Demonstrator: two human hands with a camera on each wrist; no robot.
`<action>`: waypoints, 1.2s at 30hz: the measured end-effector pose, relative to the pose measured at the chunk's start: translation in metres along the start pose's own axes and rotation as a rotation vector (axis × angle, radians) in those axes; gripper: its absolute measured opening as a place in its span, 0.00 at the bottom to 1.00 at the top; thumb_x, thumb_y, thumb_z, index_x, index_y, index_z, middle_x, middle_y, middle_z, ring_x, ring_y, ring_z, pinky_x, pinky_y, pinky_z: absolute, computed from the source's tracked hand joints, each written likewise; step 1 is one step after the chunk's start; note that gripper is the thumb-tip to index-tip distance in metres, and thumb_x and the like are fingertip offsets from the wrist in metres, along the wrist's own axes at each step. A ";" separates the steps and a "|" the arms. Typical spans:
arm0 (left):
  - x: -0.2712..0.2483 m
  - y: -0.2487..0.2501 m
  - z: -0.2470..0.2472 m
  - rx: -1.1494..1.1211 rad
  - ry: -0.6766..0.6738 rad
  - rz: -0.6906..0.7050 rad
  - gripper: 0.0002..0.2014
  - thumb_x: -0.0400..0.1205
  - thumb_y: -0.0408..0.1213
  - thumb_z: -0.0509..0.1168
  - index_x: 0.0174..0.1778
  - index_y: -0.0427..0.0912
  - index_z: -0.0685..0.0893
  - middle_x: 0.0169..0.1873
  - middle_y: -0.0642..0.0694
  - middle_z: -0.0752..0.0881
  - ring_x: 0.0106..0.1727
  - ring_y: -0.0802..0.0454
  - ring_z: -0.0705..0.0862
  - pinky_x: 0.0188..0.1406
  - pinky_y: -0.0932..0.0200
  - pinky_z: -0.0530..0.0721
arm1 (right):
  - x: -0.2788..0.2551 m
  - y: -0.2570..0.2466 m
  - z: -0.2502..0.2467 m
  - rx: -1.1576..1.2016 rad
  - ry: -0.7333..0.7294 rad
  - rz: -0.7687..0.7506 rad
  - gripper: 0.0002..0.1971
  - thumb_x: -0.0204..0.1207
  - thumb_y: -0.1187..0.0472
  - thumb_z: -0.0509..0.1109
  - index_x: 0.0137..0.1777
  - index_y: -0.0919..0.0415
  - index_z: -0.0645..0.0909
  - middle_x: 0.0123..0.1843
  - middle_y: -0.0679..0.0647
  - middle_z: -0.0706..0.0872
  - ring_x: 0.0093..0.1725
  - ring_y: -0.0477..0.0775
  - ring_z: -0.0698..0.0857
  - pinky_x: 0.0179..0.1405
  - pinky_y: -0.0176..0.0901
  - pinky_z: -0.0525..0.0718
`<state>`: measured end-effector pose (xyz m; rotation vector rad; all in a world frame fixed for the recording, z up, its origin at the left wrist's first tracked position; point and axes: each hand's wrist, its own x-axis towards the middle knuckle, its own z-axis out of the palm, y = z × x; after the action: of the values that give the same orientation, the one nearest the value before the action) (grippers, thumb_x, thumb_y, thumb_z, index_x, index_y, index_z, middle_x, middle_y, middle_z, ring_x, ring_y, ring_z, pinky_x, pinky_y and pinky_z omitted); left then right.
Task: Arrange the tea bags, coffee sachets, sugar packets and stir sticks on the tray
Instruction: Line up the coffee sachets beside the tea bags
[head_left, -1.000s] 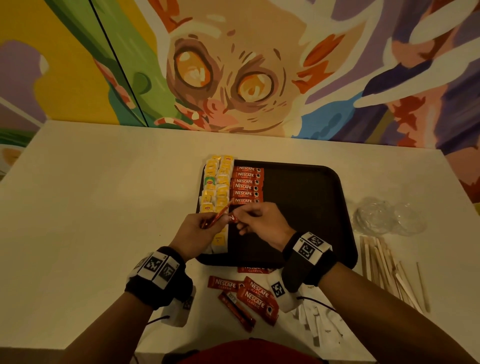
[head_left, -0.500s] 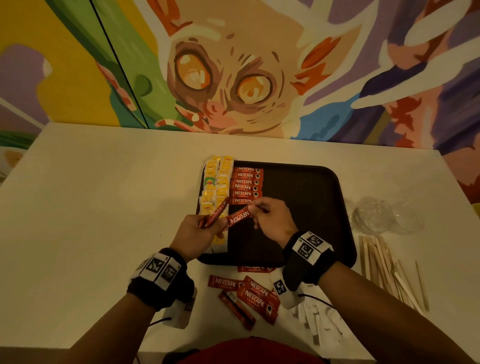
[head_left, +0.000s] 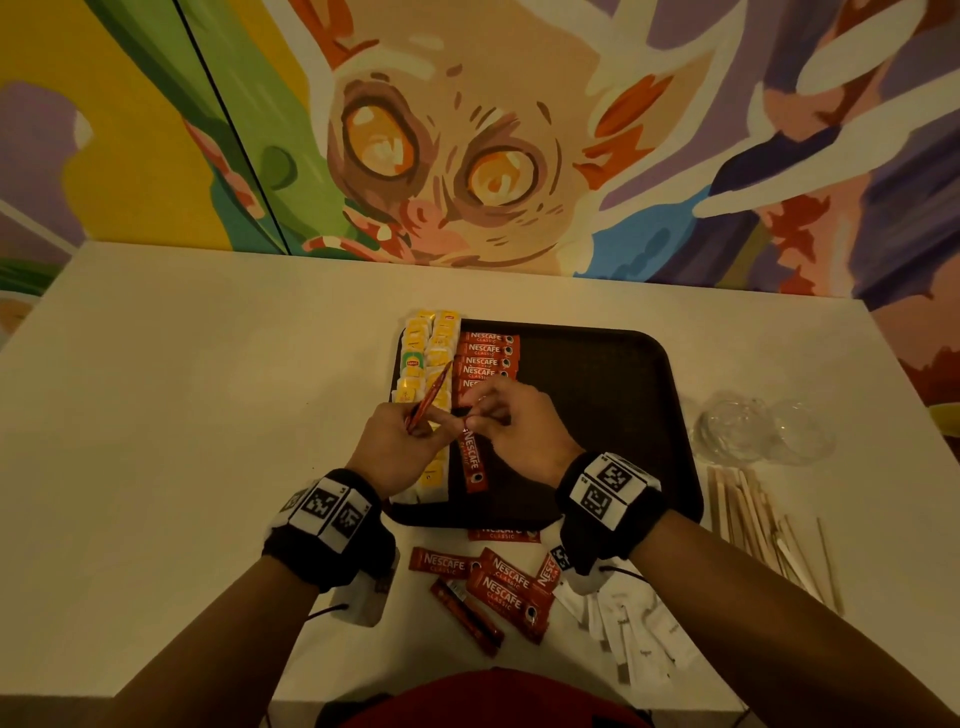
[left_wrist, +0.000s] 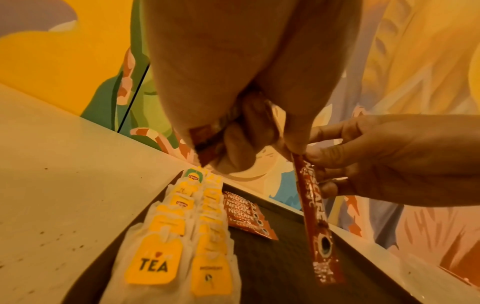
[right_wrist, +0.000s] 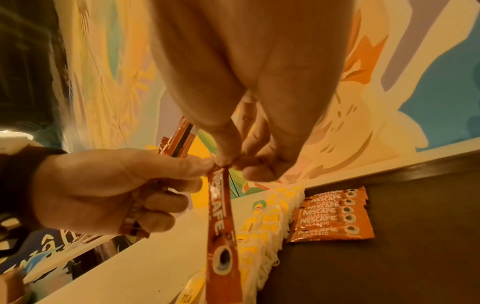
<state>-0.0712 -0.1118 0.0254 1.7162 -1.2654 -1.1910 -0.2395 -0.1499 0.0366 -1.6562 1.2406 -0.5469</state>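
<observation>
Since a moment ago, your right hand (head_left: 511, 421) has swung its pinched coffee sachet (head_left: 474, 460) to dangle over the tray (head_left: 613, 395). Your left hand (head_left: 397, 447) grips spare sachets (head_left: 428, 397), thumb touching the hanging one. Release carelessly and it may land crooked beside the sachet row (head_left: 485, 358).

The light was dim and warm — an orange cast lay over everything. Both wrist views bent strongly at their edges, and the nearest skin in them was soft, out of focus. The head view stayed fairly sharp.
</observation>
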 end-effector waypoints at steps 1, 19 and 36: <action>0.000 0.001 -0.001 -0.002 0.012 0.003 0.06 0.78 0.41 0.73 0.36 0.47 0.87 0.16 0.57 0.70 0.18 0.61 0.69 0.26 0.62 0.72 | 0.000 0.000 0.000 0.012 0.012 0.001 0.10 0.79 0.66 0.73 0.55 0.51 0.82 0.47 0.44 0.87 0.49 0.37 0.86 0.49 0.29 0.80; 0.003 -0.002 -0.006 -0.054 0.234 0.008 0.05 0.78 0.39 0.74 0.43 0.42 0.90 0.22 0.49 0.76 0.20 0.63 0.74 0.28 0.70 0.75 | -0.001 0.025 0.000 0.096 -0.102 0.176 0.06 0.81 0.64 0.70 0.55 0.57 0.84 0.44 0.52 0.86 0.38 0.45 0.85 0.36 0.33 0.84; 0.005 -0.025 0.000 -0.028 0.188 -0.196 0.05 0.78 0.41 0.72 0.39 0.46 0.90 0.40 0.41 0.90 0.43 0.47 0.88 0.48 0.54 0.86 | 0.020 0.059 -0.007 0.349 0.224 0.469 0.09 0.78 0.65 0.73 0.57 0.63 0.86 0.48 0.58 0.89 0.40 0.49 0.86 0.44 0.44 0.89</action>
<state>-0.0627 -0.1090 0.0014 1.9165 -0.9826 -1.1199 -0.2653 -0.1718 -0.0162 -0.9896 1.5377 -0.6211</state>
